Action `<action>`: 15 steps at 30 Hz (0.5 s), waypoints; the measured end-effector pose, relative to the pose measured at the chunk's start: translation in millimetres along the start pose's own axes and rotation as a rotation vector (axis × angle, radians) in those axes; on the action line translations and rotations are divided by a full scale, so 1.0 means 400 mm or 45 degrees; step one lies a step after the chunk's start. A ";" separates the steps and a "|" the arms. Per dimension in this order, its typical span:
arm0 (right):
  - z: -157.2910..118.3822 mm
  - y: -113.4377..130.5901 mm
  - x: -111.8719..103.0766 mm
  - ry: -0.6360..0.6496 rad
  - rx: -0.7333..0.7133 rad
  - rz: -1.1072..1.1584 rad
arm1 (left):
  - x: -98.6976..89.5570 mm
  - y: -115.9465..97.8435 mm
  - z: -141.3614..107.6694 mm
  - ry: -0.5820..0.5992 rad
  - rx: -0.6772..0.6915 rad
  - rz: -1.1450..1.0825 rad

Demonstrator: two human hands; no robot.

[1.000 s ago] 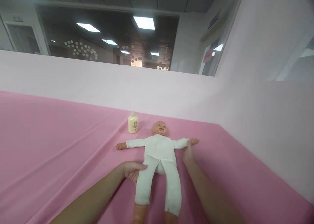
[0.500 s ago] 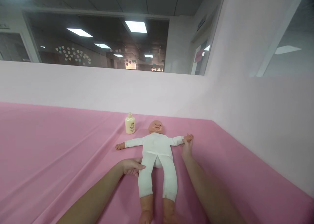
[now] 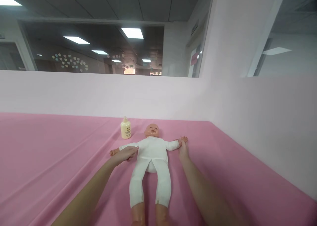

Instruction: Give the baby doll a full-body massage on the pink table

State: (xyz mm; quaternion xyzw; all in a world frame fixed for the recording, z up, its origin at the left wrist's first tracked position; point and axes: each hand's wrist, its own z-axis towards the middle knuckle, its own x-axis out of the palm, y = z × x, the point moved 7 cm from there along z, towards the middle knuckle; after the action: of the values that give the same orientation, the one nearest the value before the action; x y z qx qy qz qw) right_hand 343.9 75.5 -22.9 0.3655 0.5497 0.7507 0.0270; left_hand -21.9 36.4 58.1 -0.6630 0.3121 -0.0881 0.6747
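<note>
A baby doll (image 3: 153, 150) in a white cloth suit lies on its back, arms spread and head toward the wall. My right hand (image 3: 183, 149) is closed around the doll's wrist on the right side, and the doll's small fingers show above mine. At the other side, my left hand (image 3: 126, 154) reaches over the doll's sleeve beside its chest. Its fingers are stretched out with the tips at the edge of the torso; firm contact cannot be made out. Left of the doll's head stands a pale yellow bottle (image 3: 125, 129) with a printed label.
A pink sheet (image 3: 61, 153) with long folds covers the surface under the doll. Behind it rises a white wall (image 3: 99, 95) with a wide window (image 3: 99, 51) above. Another white wall (image 3: 260, 120) closes off the right side.
My left hand has let go of the doll's thigh and moved up to beside its chest. My right hand keeps hold of the doll's wrist. The view has shifted slightly.
</note>
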 end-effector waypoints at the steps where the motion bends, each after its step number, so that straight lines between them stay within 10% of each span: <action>1: 0.000 -0.002 0.007 0.020 0.005 -0.002 | 0.005 -0.024 0.017 -0.041 0.029 0.052; 15: -0.020 0.002 0.045 0.054 -0.072 -0.081 | 0.381 -0.217 0.464 -0.398 0.258 0.111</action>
State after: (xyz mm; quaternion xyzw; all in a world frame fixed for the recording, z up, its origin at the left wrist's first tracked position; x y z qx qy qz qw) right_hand 326.2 76.7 -14.0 0.3309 0.5400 0.7723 0.0495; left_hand 223.8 101.9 80.3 -0.5830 0.2214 0.0141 0.7816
